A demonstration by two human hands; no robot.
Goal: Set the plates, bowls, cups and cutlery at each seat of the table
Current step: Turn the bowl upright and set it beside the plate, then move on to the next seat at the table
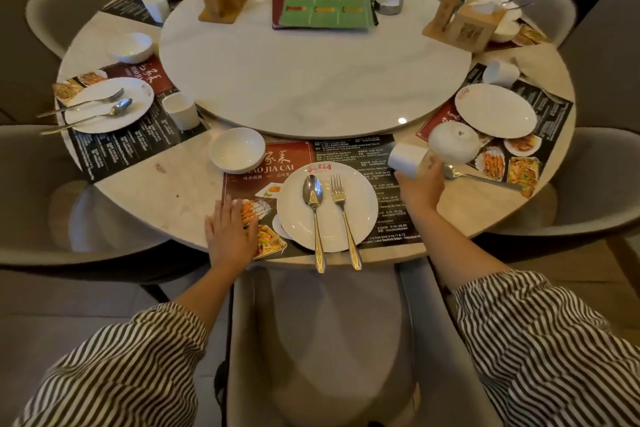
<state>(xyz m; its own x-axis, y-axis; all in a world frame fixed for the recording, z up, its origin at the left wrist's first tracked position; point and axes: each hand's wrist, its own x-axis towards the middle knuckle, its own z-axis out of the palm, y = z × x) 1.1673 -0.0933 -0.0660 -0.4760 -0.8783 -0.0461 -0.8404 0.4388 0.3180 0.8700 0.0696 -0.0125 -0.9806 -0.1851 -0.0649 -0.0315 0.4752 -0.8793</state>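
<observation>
Left hand (231, 234) fingers flat on placemat (349, 156), right hand (420, 184) fingers gripping cup (407, 160), fingertips hidden

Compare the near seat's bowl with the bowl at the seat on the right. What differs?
The near bowl stands upright, mouth up, empty; the right bowl lies upside down, base up. The near bowl sits partly off the top left corner of its placemat, away from the plate; the right bowl touches or overlaps its plate beside the right hand holding a cup. Both are plain white.
</observation>
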